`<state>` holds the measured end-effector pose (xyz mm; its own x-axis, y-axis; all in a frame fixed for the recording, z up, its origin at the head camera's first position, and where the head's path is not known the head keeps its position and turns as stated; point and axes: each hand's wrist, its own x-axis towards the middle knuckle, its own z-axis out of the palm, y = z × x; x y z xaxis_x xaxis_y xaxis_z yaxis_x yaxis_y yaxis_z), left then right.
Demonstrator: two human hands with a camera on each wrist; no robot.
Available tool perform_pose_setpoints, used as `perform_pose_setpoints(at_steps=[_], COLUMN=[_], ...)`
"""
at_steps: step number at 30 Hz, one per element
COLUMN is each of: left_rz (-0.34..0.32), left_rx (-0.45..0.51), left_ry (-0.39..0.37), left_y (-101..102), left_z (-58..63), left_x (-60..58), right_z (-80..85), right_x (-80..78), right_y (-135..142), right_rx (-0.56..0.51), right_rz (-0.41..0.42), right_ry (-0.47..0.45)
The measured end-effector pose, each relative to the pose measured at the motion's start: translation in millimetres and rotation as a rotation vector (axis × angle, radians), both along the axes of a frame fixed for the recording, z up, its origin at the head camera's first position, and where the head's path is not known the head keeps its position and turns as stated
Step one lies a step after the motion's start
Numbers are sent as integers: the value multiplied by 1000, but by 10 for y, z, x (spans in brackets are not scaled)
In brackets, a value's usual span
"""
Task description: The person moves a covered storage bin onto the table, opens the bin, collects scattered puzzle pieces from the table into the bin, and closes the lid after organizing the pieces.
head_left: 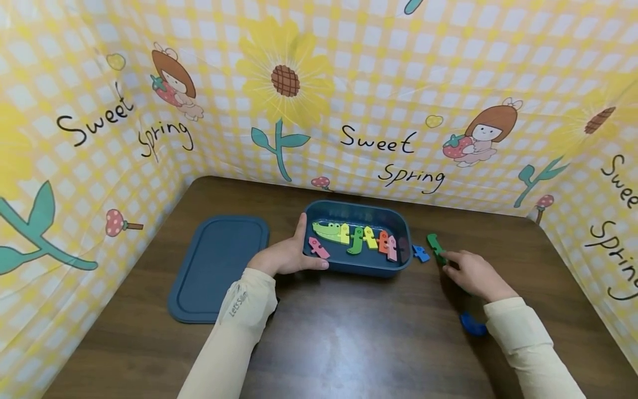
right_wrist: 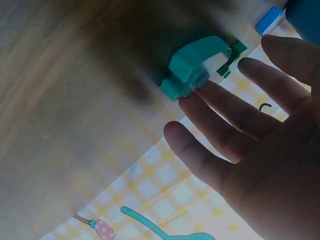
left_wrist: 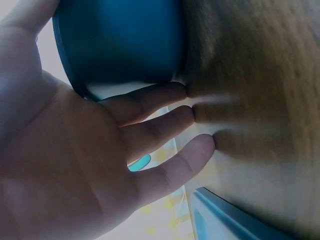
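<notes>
My left hand (head_left: 289,255) rests against the left end of the dark blue box (head_left: 366,269), thumb along its front rim and another finger up its side. Three of its fingers (left_wrist: 165,125) stretch straight beside the box wall in the left wrist view. My right hand (head_left: 471,274) reaches low over the table, fingertips right at a green crocodile puzzle piece (head_left: 433,244). The right wrist view shows these fingers extended, the tips beside a curved green piece (right_wrist: 195,60). Inside the box lie a green crocodile head (head_left: 326,229) and several yellow, green, orange and pink pieces.
A blue piece (head_left: 421,253) lies just right of the box. Nearer me, by the right sleeve, is a curved dark blue piece (head_left: 472,324). The flat blue lid (head_left: 219,266) lies left of the box. A patterned cloth (head_left: 349,100) surrounds the table.
</notes>
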<state>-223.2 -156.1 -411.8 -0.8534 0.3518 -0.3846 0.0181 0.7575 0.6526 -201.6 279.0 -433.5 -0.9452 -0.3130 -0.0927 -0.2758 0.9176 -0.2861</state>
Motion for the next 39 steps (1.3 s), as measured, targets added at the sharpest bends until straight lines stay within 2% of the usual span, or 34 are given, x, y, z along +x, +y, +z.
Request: perform_pose_setpoints(at_steps=[5,17,23,39], left_rz=[12,9,10,12], left_rx=[-1,11,20,21], left_ry=[-7,-15,-20,-14], left_y=[-7,19,29,3], left_z=[-26,16,13,-18], left_x=[7,10,3,-3], right_z=[-17,-93,-83,-87], right_x=[-3,35,60,53], right_y=[-26,-94,-102,-103], right_rx=[32,59,57,17], right_rz=[13,-2,11,132], right_ry=[38,189,209,229])
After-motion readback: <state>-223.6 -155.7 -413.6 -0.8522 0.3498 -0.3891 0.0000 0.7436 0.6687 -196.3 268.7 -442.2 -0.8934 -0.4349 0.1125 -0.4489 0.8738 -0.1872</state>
